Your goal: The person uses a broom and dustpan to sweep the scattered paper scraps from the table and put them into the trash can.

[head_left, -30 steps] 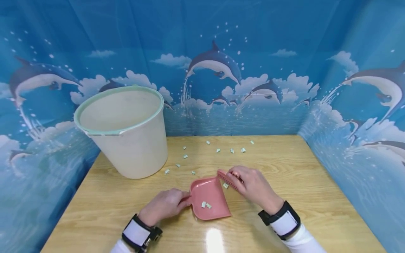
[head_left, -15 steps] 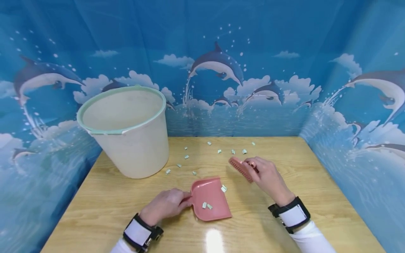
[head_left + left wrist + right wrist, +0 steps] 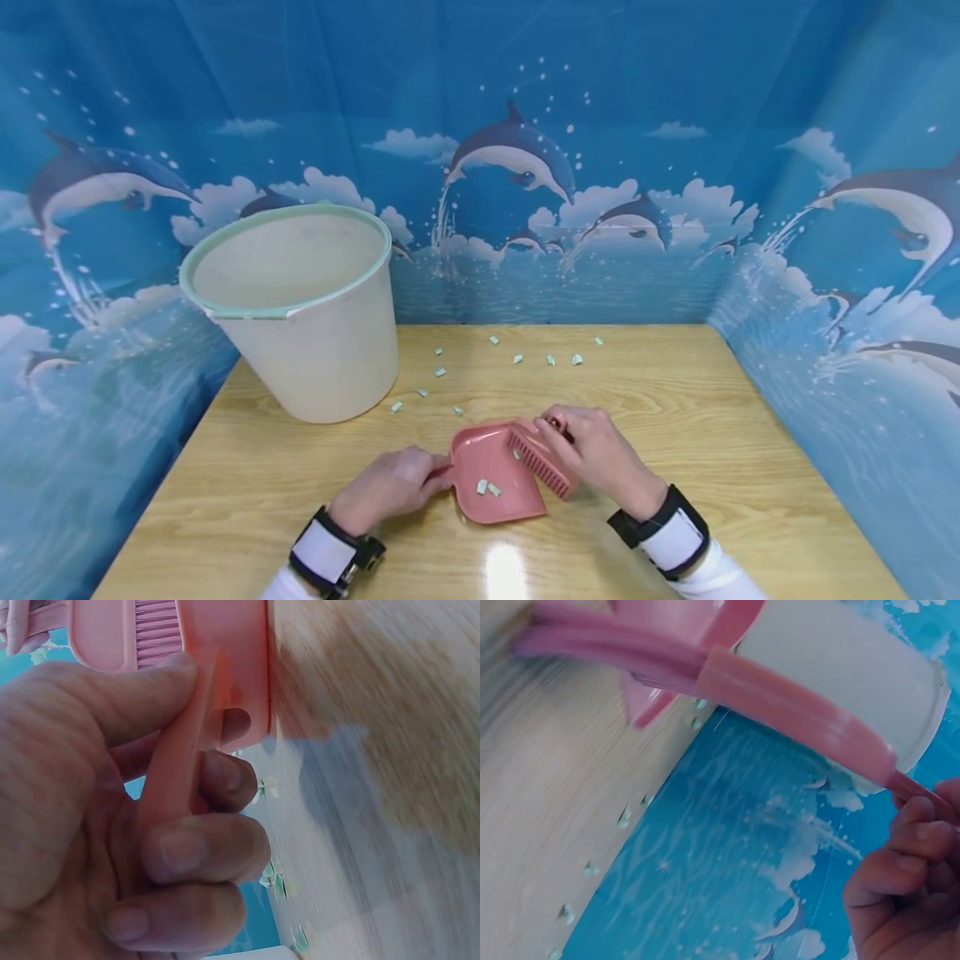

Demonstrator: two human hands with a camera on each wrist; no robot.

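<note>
bucket (image 3: 296,312) back-left on table (image 3: 750,467) | dustpan (image 3: 491,475) front-centre | scraps (image 3: 517,358) behind dustpan

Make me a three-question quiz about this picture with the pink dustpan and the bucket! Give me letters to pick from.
1. Where is the bucket?
A. On the table's far left
B. On the table's far right
C. Under the table

2. What colour is the dustpan?
A. Green
B. Pink
C. Yellow

3. What is the right hand doing?
A. Resting flat on the table
B. Gripping the bucket
C. Holding the brush

Answers:
1 A, the bucket stands at the far left of the table.
2 B, the dustpan is pink, like the brush.
3 C, its fingers curl round the brush handle over the dustpan, while the left hand holds the dustpan's handle.
</note>
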